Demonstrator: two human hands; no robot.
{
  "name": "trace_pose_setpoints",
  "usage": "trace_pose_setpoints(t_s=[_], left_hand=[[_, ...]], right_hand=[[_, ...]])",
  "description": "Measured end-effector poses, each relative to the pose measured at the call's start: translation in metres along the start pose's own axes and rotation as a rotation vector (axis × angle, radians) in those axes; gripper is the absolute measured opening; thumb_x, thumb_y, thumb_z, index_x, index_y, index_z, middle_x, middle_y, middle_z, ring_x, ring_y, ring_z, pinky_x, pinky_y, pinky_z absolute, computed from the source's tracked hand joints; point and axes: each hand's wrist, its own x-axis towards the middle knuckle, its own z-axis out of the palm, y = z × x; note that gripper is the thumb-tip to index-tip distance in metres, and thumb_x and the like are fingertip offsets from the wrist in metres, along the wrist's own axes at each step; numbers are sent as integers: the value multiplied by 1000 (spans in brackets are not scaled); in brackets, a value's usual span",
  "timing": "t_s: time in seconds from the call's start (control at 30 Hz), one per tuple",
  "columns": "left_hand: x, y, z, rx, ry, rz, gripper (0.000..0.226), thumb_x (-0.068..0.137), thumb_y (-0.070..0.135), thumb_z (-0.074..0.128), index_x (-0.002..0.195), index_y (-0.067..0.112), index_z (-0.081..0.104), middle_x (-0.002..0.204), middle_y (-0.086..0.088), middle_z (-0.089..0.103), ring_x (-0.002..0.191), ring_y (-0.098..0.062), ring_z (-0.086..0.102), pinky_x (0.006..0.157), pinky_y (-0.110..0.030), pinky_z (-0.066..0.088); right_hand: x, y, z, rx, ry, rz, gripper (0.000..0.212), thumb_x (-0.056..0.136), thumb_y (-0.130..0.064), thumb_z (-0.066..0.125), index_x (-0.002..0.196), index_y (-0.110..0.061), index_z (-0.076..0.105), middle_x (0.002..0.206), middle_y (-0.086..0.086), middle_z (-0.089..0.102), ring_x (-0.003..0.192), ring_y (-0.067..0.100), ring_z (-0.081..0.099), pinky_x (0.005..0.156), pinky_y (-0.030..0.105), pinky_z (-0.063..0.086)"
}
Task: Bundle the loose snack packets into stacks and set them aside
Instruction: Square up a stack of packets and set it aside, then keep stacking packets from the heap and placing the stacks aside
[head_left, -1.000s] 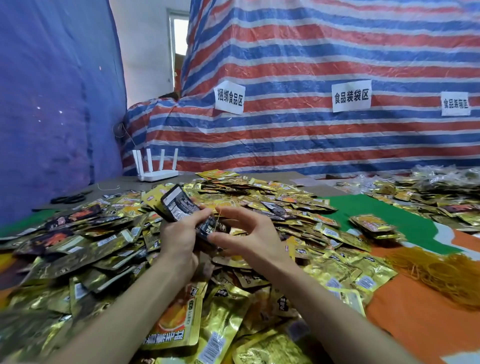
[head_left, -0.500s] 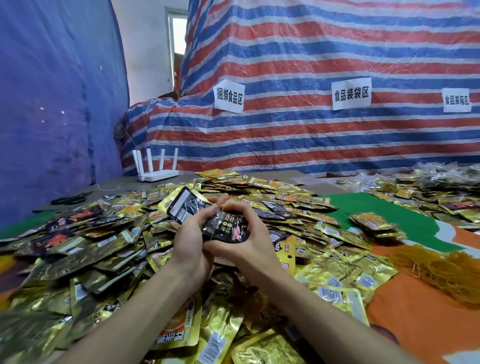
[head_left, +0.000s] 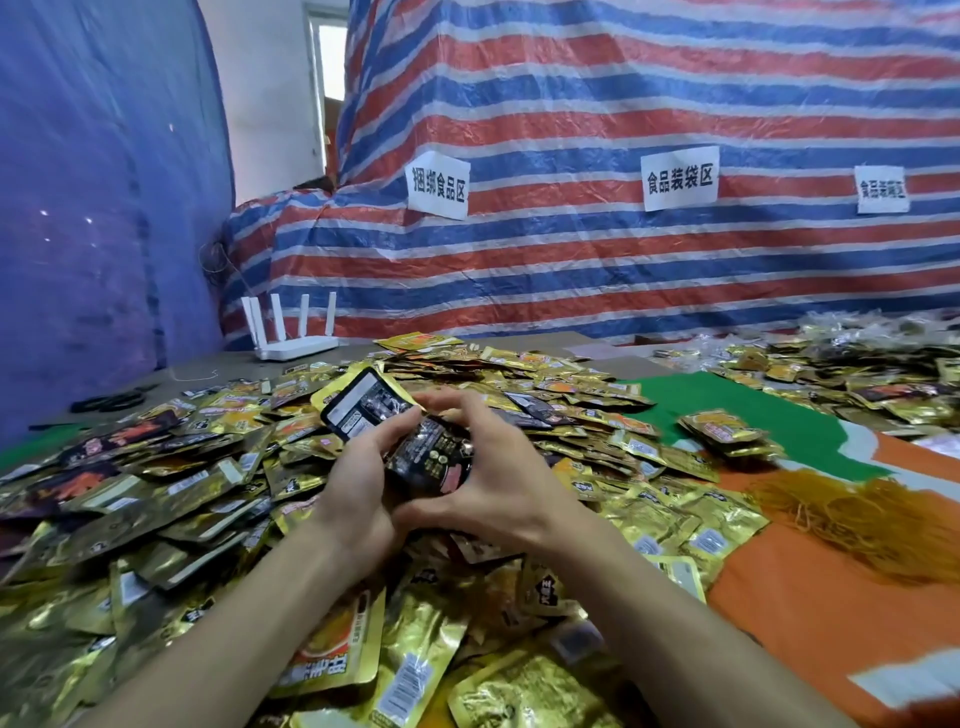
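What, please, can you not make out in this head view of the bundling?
Head view: whether a rubber band circles the black packet stack; the left hand and right hand grip it and cover its sides.
Head view: the stack's packet count; fingers hide its edges.
Head view: the rightmost paper sign; lettering too small and blurred.
Head view: dark object at far left; too small to identify.

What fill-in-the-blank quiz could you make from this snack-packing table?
1. The small stack of foil snack packets gripped by the left hand and right hand is ____ in colour.
2. The white plastic router at the table's far edge has ____ upright antennas.
3. The heap of orange rubber bands lies to the person's ____.
4. The neat stack of gold packets set apart from the pile lies on a cloth coloured ____.

Missing words: black; four; right; green.
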Motion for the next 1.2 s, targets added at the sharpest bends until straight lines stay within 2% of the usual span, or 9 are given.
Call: trace_pose_setpoints(t_s=[0.27, 0.4, 0.53, 0.63, 0.73, 0.87, 1.0, 1.1, 1.2], left_hand=[[6, -5, -2, 151, -87, 89, 54, 74, 46, 80, 113, 10, 68, 113, -11, 68, 96, -23, 69, 85, -43, 59], [14, -4, -13, 223, -35, 143, 77, 63, 60, 84, 123, 15, 65, 125, -8, 70, 114, -25, 68, 82, -39, 60], [20, -7, -18, 278, -44, 153, 58, 87, 58, 65, 129, 17, 65, 131, -8, 67, 122, -28, 63, 101, -51, 48], [20, -9, -11, 303, -21, 156, 51, 99, 48, 51, 134, 12, 61, 131, -11, 66, 123, -30, 63, 106, -55, 44], [12, -7, -2, 329, 24, 175, 43, 102, 38, 45, 126, 7, 63, 124, -14, 69, 116, -32, 64, 96, -48, 50], [-4, 4, 5, 374, -11, 230, 36, 89, 38, 52, 104, 10, 69, 101, -9, 72, 94, -25, 67, 85, -41, 49], [-7, 14, 5, 445, 38, 308, 26, 91, 30, 50, 98, 11, 67, 88, -3, 72, 86, -23, 66, 84, -40, 48], [-6, 15, -1, 735, 137, 462, 18, 100, 14, 51, 94, 12, 68, 92, -6, 71, 90, -23, 66, 80, -35, 49], [-8, 16, -5, 1164, 126, 631, 10, 94, 10, 64, 92, 19, 68, 91, 4, 68, 82, -2, 62, 70, -25, 43]], right_hand=[[6, 4, -38, -152, 113, 109, 69, 68, -40, 87, 121, -19, 48, 97, -5, 64, 80, 9, 65, 66, 19, 56], [18, 53, -117, -329, 259, 441, 58, 73, -42, 84, 111, -12, 53, 103, 7, 64, 88, 22, 64, 74, 40, 58], [1, 118, -190, -532, 418, 763, 49, 77, -37, 81, 107, -4, 63, 111, 21, 66, 88, 29, 63, 70, 37, 51], [-19, 155, -217, -605, 466, 933, 76, 76, -31, 83, 133, -1, 44, 126, 23, 56, 104, 36, 60, 79, 40, 52], [-34, 180, -230, -637, 474, 991, 87, 79, -29, 84, 143, -7, 30, 131, 25, 48, 107, 39, 57, 84, 44, 52], [-39, 198, -240, -716, 383, 1108, 52, 88, -25, 71, 128, -7, 44, 126, 23, 54, 116, 40, 53, 96, 49, 50], [-36, 193, -237, -589, 257, 1162, 48, 91, -29, 54, 128, 2, 50, 107, 18, 55, 97, 33, 55, 83, 39, 49], [-26, 181, -228, -775, 244, 1156, 55, 84, -33, 49, 129, -2, 51, 137, 26, 48, 126, 44, 46, 107, 57, 38], [-4, 150, -201, -894, 243, 994, 49, 80, -27, 54, 125, -6, 51, 147, 26, 40, 136, 44, 36, 114, 63, 27]])
